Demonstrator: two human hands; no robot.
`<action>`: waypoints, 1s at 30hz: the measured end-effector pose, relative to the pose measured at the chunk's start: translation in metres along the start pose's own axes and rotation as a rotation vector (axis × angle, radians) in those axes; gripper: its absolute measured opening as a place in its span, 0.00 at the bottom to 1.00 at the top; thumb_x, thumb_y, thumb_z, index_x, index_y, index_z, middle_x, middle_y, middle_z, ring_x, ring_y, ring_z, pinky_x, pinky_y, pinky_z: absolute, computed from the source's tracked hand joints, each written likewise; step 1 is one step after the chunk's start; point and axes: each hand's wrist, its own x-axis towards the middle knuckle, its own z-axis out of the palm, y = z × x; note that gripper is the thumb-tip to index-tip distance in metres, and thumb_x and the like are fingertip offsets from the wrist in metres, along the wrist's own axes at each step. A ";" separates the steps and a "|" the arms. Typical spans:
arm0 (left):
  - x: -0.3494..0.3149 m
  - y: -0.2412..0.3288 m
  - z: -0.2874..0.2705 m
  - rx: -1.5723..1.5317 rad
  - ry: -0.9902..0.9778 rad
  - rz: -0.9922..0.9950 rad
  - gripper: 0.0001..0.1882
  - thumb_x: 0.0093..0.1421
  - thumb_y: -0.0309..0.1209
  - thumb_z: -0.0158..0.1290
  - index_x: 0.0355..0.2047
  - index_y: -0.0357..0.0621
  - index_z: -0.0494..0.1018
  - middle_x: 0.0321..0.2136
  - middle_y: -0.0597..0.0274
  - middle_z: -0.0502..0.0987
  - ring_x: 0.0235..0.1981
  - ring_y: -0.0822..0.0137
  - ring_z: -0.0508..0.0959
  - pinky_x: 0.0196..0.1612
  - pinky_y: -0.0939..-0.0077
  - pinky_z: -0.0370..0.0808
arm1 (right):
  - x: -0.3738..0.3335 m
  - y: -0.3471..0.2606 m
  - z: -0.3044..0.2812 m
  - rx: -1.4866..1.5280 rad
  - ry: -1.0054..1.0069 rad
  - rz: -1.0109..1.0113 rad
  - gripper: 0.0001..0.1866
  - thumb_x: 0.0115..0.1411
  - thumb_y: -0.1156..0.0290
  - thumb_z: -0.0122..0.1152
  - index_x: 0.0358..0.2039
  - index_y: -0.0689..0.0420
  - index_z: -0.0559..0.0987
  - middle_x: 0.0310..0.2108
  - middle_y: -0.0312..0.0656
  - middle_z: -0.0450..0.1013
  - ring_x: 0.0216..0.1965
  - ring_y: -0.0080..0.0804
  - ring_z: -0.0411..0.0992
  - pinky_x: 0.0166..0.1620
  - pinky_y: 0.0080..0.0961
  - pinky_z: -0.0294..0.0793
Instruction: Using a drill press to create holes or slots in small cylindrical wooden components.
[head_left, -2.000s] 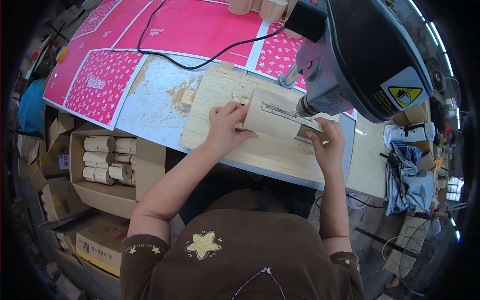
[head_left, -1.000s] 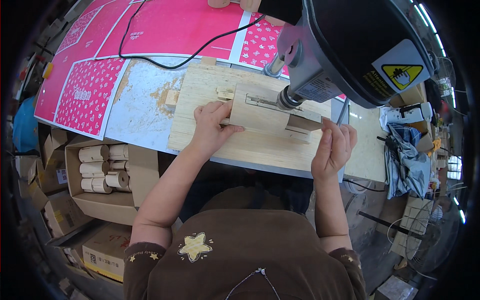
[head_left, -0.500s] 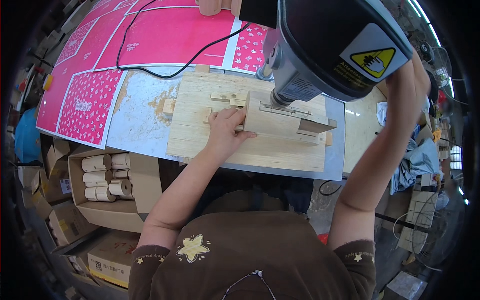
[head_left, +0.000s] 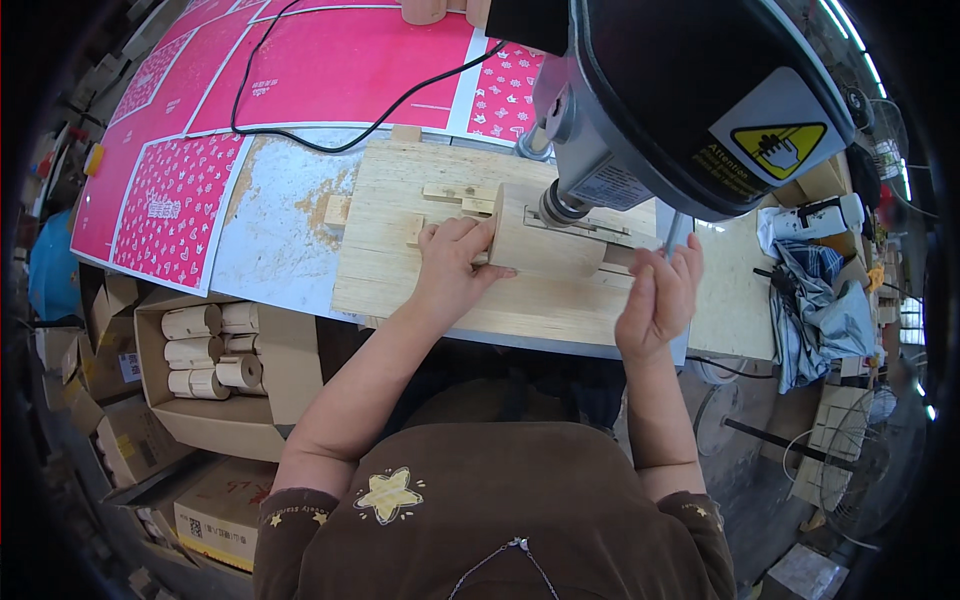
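A pale wooden block point(head_left: 545, 245) with a rounded top and a slot lies on a plywood board point(head_left: 400, 285). My left hand point(head_left: 455, 262) grips its left end, thumb along the near edge and fingers over the far part. Directly above the slot is the chuck point(head_left: 562, 205) of a black and grey drill press point(head_left: 690, 90); the bit's tip cannot be made out. At the block's right end, my right hand point(head_left: 660, 295) is closed around a thin grey lever point(head_left: 674, 232) that comes down from the machine's head.
Small wooden strips point(head_left: 455, 192) are fixed on the board behind the block. A black cable point(head_left: 400, 105) crosses pink printed sheets point(head_left: 360, 65). Sawdust lies on the table's left. At lower left, a cardboard box point(head_left: 220, 425) holds several wooden cylinders point(head_left: 195, 352). A fan point(head_left: 850, 440) stands right.
My right hand has come down and toward me from the machine's far right side, with the lever in it. The drill head looks slightly shifted right. My left hand stays on the block.
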 end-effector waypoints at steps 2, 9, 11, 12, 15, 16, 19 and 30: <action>-0.001 -0.002 0.001 0.019 0.010 0.001 0.26 0.36 0.33 0.65 0.40 0.48 0.73 0.29 0.66 0.72 0.37 0.63 0.69 0.48 0.64 0.53 | 0.014 -0.002 -0.012 0.099 0.168 -0.164 0.07 0.51 0.76 0.50 0.29 0.63 0.74 0.22 0.43 0.68 0.27 0.37 0.65 0.52 0.41 0.59; 0.008 0.000 -0.007 -0.054 -0.065 -0.018 0.22 0.36 0.32 0.65 0.36 0.46 0.75 0.29 0.66 0.72 0.35 0.61 0.71 0.45 0.67 0.59 | 0.154 0.064 -0.045 -0.145 0.176 -0.017 0.12 0.61 0.68 0.50 0.36 0.64 0.75 0.27 0.40 0.72 0.25 0.23 0.68 0.27 0.17 0.65; 0.012 -0.002 0.004 -0.262 -0.049 -0.101 0.20 0.37 0.31 0.65 0.34 0.45 0.75 0.30 0.66 0.71 0.35 0.61 0.72 0.44 0.68 0.60 | 0.155 0.096 -0.048 -0.312 0.100 0.076 0.11 0.60 0.68 0.50 0.34 0.64 0.75 0.28 0.41 0.73 0.27 0.23 0.71 0.26 0.15 0.66; 0.014 -0.003 0.005 -0.263 -0.051 -0.098 0.20 0.37 0.31 0.65 0.34 0.45 0.75 0.30 0.66 0.71 0.35 0.61 0.72 0.44 0.68 0.60 | 0.154 0.072 -0.040 -0.108 0.144 0.146 0.11 0.60 0.69 0.50 0.37 0.63 0.74 0.27 0.40 0.72 0.26 0.23 0.69 0.27 0.16 0.66; 0.005 -0.008 -0.004 -0.226 -0.022 -0.085 0.20 0.37 0.32 0.65 0.33 0.43 0.75 0.30 0.66 0.70 0.34 0.61 0.72 0.43 0.68 0.62 | 0.127 0.021 -0.025 0.226 0.109 0.337 0.14 0.59 0.70 0.51 0.44 0.62 0.70 0.26 0.39 0.69 0.27 0.23 0.66 0.33 0.18 0.65; 0.004 -0.009 -0.007 -0.080 0.035 0.040 0.20 0.36 0.32 0.65 0.32 0.42 0.75 0.30 0.65 0.70 0.34 0.61 0.72 0.42 0.69 0.64 | 0.102 0.019 -0.023 0.113 0.016 0.399 0.15 0.59 0.70 0.52 0.46 0.61 0.69 0.27 0.40 0.68 0.30 0.25 0.68 0.35 0.19 0.66; 0.008 -0.007 -0.011 0.054 0.081 0.193 0.20 0.36 0.31 0.65 0.32 0.42 0.74 0.30 0.64 0.71 0.32 0.61 0.72 0.40 0.70 0.67 | 0.018 0.041 -0.018 -0.062 -0.506 0.131 0.20 0.49 0.67 0.62 0.42 0.60 0.70 0.33 0.45 0.69 0.38 0.44 0.65 0.45 0.34 0.63; -0.033 -0.013 -0.117 -0.103 0.091 0.083 0.15 0.35 0.25 0.64 0.26 0.42 0.74 0.22 0.67 0.71 0.24 0.73 0.72 0.26 0.83 0.66 | -0.017 0.024 -0.012 -0.066 -0.445 0.210 0.16 0.43 0.77 0.62 0.35 0.60 0.72 0.30 0.43 0.68 0.34 0.43 0.64 0.37 0.35 0.63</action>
